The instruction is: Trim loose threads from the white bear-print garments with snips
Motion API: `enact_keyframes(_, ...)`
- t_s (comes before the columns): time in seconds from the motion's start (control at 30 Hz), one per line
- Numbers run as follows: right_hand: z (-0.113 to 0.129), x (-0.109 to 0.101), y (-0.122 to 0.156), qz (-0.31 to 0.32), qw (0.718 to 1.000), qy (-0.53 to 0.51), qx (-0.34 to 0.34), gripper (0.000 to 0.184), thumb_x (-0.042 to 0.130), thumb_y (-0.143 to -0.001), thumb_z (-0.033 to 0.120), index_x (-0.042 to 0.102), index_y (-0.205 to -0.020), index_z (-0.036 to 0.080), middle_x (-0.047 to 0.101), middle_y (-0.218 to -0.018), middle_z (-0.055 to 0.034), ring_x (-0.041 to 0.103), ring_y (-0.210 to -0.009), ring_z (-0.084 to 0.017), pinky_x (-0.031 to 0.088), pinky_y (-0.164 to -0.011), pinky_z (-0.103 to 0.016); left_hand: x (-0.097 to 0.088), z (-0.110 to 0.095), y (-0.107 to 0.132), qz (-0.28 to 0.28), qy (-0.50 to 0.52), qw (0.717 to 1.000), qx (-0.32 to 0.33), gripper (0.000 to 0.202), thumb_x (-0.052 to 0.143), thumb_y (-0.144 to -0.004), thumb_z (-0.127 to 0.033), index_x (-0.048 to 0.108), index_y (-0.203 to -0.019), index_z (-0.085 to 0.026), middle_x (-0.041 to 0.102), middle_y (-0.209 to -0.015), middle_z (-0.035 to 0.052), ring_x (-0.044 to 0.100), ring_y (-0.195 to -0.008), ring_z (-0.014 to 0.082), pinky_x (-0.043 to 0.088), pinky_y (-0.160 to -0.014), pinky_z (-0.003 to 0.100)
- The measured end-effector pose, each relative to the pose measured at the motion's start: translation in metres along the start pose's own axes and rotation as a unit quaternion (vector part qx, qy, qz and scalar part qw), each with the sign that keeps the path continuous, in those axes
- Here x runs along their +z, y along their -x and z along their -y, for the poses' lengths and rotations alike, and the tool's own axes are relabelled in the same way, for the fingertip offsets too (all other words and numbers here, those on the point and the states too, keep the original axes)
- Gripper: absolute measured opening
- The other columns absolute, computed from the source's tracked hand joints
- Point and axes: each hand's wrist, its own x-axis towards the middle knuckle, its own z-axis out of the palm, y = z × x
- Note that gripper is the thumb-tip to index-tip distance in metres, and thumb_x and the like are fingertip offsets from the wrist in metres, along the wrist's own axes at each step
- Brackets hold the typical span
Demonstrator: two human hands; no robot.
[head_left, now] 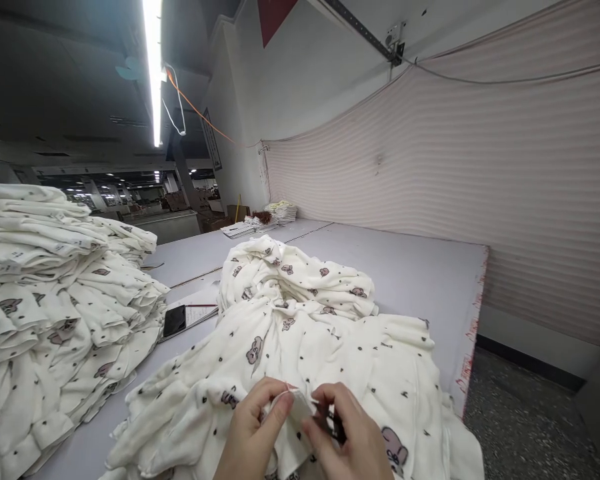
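Note:
A heap of white garments [300, 333] printed with small grey-pink animals lies on the grey table [420, 267] in front of me. At the near edge of the heap my left hand [253, 433] pinches a small white label [295, 403] on the top garment, thumb and forefinger closed on it. My right hand [353, 437] is closed beside it, touching the same label and gripping a small dark tool that I cannot make out clearly.
A tall stack of folded garments of the same print [55, 313] stands at the left. A dark phone [175, 321] lies on a paper sheet between stack and heap. More stacked goods [280, 212] sit at the far end. The table's right edge [473, 333] drops to the floor.

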Motion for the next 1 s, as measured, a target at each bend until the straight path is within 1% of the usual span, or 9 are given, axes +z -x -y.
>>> enact_keyframes(0.07, 0.0, 0.002, 0.005, 0.014, 1.0, -0.001, -0.001, 0.014, 0.062, -0.08, 0.032, 0.06, -0.092, 0.025, 0.063, -0.076, 0.0007, 0.062, -0.065, -0.016, 0.047, -0.058, -0.022, 0.005, -0.002, 0.001, -0.01, 0.004, 1.0, -0.016, 0.023, 0.059, -0.085, -0.04, 0.071, -0.082, -0.02, 0.068, -0.081, 0.0031, 0.062, -0.082, 0.0202, 0.047, -0.071, 0.024)
enact_keyframes(0.17, -0.004, 0.008, 0.008, -0.013, 0.999, 0.035, 0.001, 0.017, 0.058, -0.084, 0.035, 0.065, -0.096, 0.026, 0.067, -0.078, -0.0023, 0.064, -0.07, -0.02, 0.046, -0.057, -0.024, 0.009, -0.003, 0.002, -0.018, 0.016, 1.0, -0.015, 0.023, 0.06, -0.083, -0.04, 0.071, -0.086, -0.02, 0.069, -0.087, 0.0048, 0.063, -0.087, 0.0216, 0.048, -0.075, 0.026)
enact_keyframes(0.23, -0.007, 0.011, 0.007, -0.031, 0.997, 0.064, 0.006, 0.02, 0.057, -0.085, 0.037, 0.067, -0.097, 0.025, 0.069, -0.08, -0.0045, 0.065, -0.073, -0.022, 0.046, -0.057, -0.026, 0.01, -0.003, 0.002, -0.018, 0.02, 1.0, -0.005, 0.021, 0.061, -0.083, -0.038, 0.071, -0.084, -0.02, 0.069, -0.088, 0.0048, 0.064, -0.088, 0.0217, 0.049, -0.077, 0.026)
enact_keyframes(0.4, -0.008, 0.009, 0.002, -0.018, 0.995, 0.101, 0.009, 0.022, 0.052, -0.088, 0.034, 0.069, -0.098, 0.024, 0.071, -0.081, -0.0059, 0.066, -0.073, -0.024, 0.048, -0.06, -0.03, 0.012, -0.001, 0.003, -0.032, -0.018, 0.999, 0.021, 0.018, 0.061, -0.083, -0.035, 0.07, -0.076, -0.021, 0.066, -0.078, 0.0033, 0.062, -0.078, 0.0198, 0.048, -0.069, 0.025)
enact_keyframes(0.5, -0.006, 0.005, 0.0, -0.005, 0.997, 0.071, 0.031, 0.021, 0.054, -0.087, 0.034, 0.071, -0.097, 0.025, 0.072, -0.084, -0.0052, 0.067, -0.076, -0.024, 0.048, -0.059, -0.028, 0.014, -0.001, 0.003, -0.036, -0.041, 0.998, 0.037, 0.018, 0.059, -0.085, -0.034, 0.069, -0.076, -0.021, 0.063, -0.076, 0.0033, 0.059, -0.075, 0.0192, 0.046, -0.064, 0.024)
enact_keyframes(0.63, -0.003, -0.002, -0.004, -0.001, 0.997, -0.012, 0.074, 0.019, 0.058, -0.085, 0.036, 0.074, -0.088, 0.026, 0.072, -0.079, -0.0031, 0.067, -0.072, -0.021, 0.048, -0.058, -0.024, 0.016, -0.003, 0.003, -0.007, -0.044, 0.999, 0.019, 0.022, 0.055, -0.087, -0.036, 0.068, -0.077, -0.022, 0.061, -0.079, 0.0039, 0.058, -0.076, 0.0191, 0.041, -0.055, 0.022)
enact_keyframes(0.77, -0.001, -0.005, -0.007, 0.023, 0.986, -0.105, 0.126, 0.019, 0.063, -0.083, 0.037, 0.076, -0.079, 0.023, 0.072, -0.073, -0.0031, 0.067, -0.069, -0.021, 0.049, -0.062, -0.024, 0.017, -0.004, 0.003, 0.006, -0.041, 0.999, 0.023, 0.021, 0.055, -0.087, -0.038, 0.067, -0.081, -0.022, 0.062, -0.081, 0.0044, 0.058, -0.078, 0.0194, 0.04, -0.053, 0.022)
enact_keyframes(0.9, 0.002, -0.007, -0.006, 0.036, 0.988, -0.093, 0.116, 0.018, 0.062, -0.082, 0.035, 0.076, -0.084, 0.025, 0.07, -0.073, -0.0028, 0.065, -0.069, -0.02, 0.046, -0.061, -0.024, 0.018, -0.006, 0.005, -0.007, -0.041, 0.999, 0.021, 0.022, 0.055, -0.086, -0.039, 0.067, -0.082, -0.021, 0.063, -0.08, 0.0043, 0.058, -0.077, 0.0201, 0.043, -0.056, 0.023)
enact_keyframes(1.0, 0.001, -0.01, -0.006, 0.04, 0.989, -0.085, 0.116, 0.018, 0.061, -0.083, 0.035, 0.076, -0.085, 0.026, 0.07, -0.074, -0.0026, 0.065, -0.07, -0.02, 0.045, -0.061, -0.025, 0.02, -0.007, 0.006, -0.015, -0.051, 0.998, 0.035, 0.02, 0.056, -0.086, -0.038, 0.066, -0.08, -0.022, 0.063, -0.079, 0.0039, 0.058, -0.075, 0.0198, 0.043, -0.056, 0.023)
